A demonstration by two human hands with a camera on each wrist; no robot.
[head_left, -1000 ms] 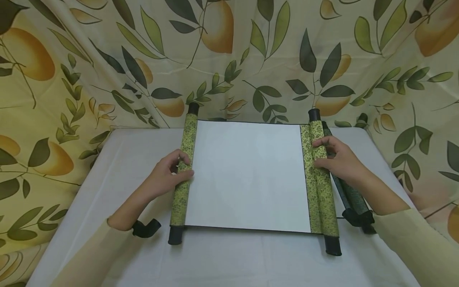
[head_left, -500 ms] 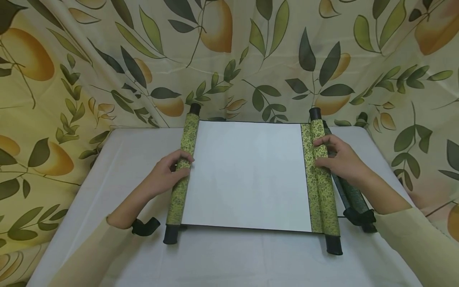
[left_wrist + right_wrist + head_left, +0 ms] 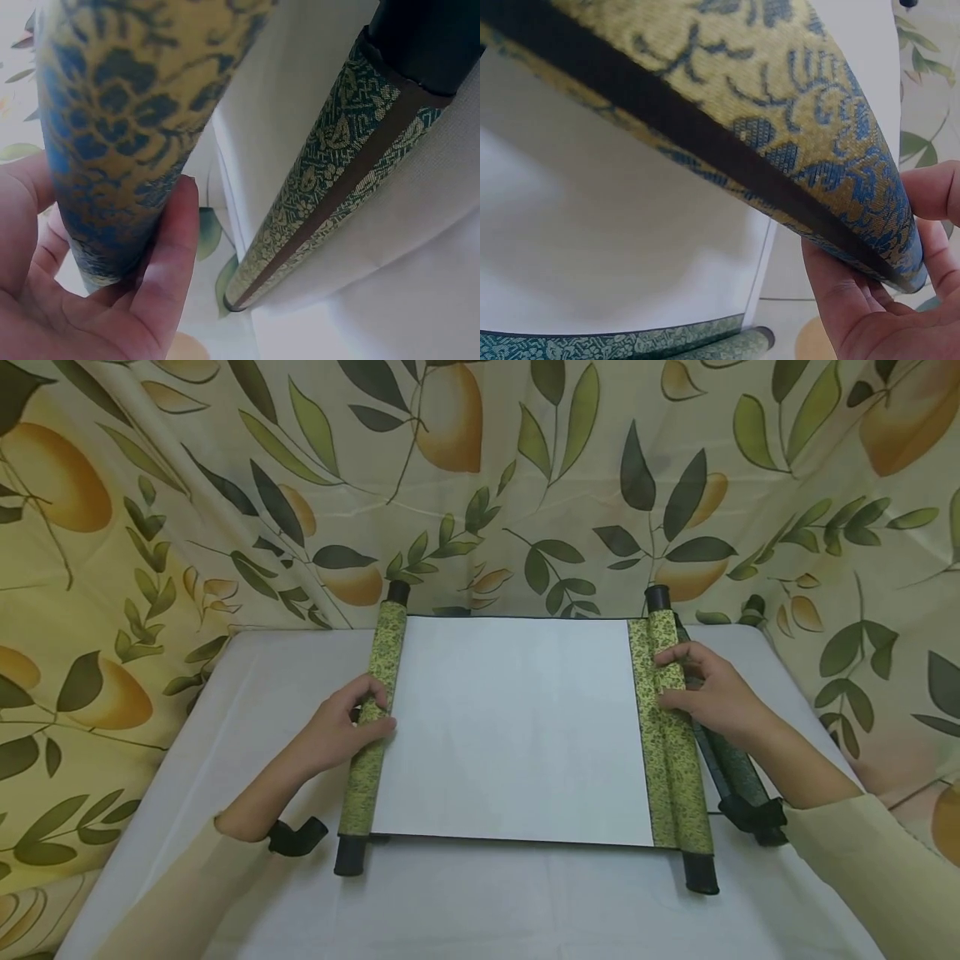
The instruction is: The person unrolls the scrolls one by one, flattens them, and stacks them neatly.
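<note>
A hanging scroll lies partly unrolled in the head view, its white sheet (image 3: 510,727) bare between two gold-green patterned rolls with black end caps. My left hand (image 3: 330,727) grips the left roll (image 3: 362,793) near mid-length, thumb on its inner side. The right hand (image 3: 708,693) holds the right roll (image 3: 693,785), fingers and thumb on its upper half, beside a patterned border strip (image 3: 651,760). Both wrist views show fingers curled at the far part of a gold roll with blue pattern (image 3: 124,127), (image 3: 832,150); a dark band runs along the roll in the right wrist view.
A dark green patterned scroll (image 3: 738,768) with black caps lies just right of the right hand, partly behind that arm. The white-covered table (image 3: 487,902) meets a leaf-and-fruit printed cloth (image 3: 525,510) at the back. Black straps sit at both wrists.
My left hand and the left roll have shifted left, baring more white sheet. Its fingers and thumb have changed position on the roll. The right hand and right roll stay nearly still.
</note>
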